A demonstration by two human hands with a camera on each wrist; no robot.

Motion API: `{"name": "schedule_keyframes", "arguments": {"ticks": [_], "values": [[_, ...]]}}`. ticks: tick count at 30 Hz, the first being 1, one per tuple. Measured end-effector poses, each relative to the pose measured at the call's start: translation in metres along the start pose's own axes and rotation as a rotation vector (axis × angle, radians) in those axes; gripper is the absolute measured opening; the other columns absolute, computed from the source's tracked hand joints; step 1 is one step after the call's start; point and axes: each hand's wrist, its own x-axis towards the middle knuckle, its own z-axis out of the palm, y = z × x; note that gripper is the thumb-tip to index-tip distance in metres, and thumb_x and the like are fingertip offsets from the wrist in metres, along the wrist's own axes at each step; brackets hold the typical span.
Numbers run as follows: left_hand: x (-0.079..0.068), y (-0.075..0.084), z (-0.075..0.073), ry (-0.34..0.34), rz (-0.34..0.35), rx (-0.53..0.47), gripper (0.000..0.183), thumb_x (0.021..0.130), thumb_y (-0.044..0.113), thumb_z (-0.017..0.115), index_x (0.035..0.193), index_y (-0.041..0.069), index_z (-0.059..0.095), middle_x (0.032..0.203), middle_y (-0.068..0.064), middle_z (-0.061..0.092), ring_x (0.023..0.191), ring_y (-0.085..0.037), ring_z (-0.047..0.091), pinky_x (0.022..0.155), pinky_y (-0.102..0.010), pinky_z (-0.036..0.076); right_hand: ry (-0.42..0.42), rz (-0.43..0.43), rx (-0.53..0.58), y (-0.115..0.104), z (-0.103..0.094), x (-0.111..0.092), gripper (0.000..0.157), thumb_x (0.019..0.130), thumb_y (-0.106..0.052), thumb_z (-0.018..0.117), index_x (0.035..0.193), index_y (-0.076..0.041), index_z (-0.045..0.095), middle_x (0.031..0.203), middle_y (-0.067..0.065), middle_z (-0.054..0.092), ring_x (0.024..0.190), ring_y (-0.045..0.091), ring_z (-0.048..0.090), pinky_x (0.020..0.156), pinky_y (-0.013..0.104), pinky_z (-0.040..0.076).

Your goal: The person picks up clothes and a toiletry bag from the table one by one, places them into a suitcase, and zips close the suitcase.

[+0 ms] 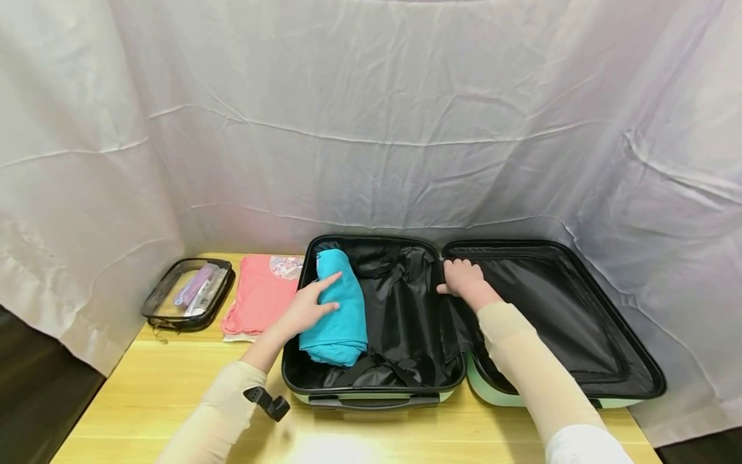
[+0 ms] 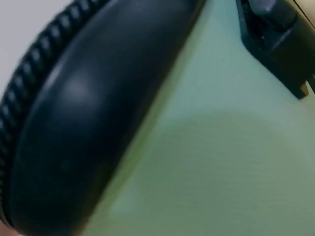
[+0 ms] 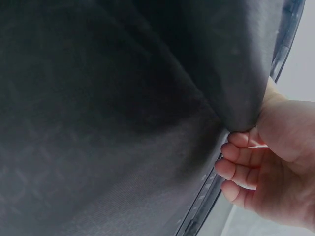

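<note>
An open suitcase point(image 1: 377, 392) with a light green shell and black lining lies on the table. In its left half is a folded turquoise garment point(image 1: 350, 325), long and bundled. My left hand point(image 1: 307, 310) rests on the garment's left side with fingers spread. The left wrist view shows only the green shell point(image 2: 211, 162) and black rim, not the hand. At the hinge between the halves, my right hand point(image 1: 464, 278) holds a black fabric flap point(image 1: 458, 328). Up close, thumb and index finger pinch the edge of that cloth point(image 3: 147, 123), the other fingers curled beneath.
Left of the suitcase lies a folded pink garment point(image 1: 261, 293) with a printed patch. Beyond it is a clear black-edged pouch point(image 1: 217, 299) with small items inside. The suitcase's right half point(image 1: 556, 322) lies flat. Pale curtains point(image 1: 406, 161) enclose the wooden table point(image 1: 174, 399).
</note>
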Motion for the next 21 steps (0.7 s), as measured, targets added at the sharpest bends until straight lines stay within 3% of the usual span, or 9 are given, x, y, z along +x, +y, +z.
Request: {"name": "schedule_keyframes", "arguments": {"ticks": [13, 21], "values": [[0.0033, 0.0017, 0.0033, -0.046, 0.013, 0.084, 0.068, 0.09, 0.011, 0.068, 0.151, 0.014, 0.037, 0.143, -0.027, 0.047, 0.128, -0.041, 0.05, 0.102, -0.055, 0.045, -0.006, 0.0, -0.004, 0.0013, 0.0, 0.0036, 0.07, 0.092, -0.042, 0.065, 0.138, 0.006, 0.044, 0.138, 0.032, 0.045, 0.126, 0.05, 0.042, 0.103, 0.06, 0.039], [0.0081, 0.0024, 0.0056, -0.105, -0.082, 0.152, 0.067, 0.093, 0.01, 0.062, 0.153, 0.014, 0.032, 0.143, -0.028, 0.047, 0.129, -0.042, 0.047, 0.1, -0.054, 0.045, -0.005, -0.007, 0.009, 0.0021, 0.0022, 0.0055, 0.07, 0.092, -0.042, 0.065, 0.138, 0.006, 0.043, 0.139, 0.032, 0.045, 0.127, 0.05, 0.042, 0.104, 0.06, 0.038]]}}
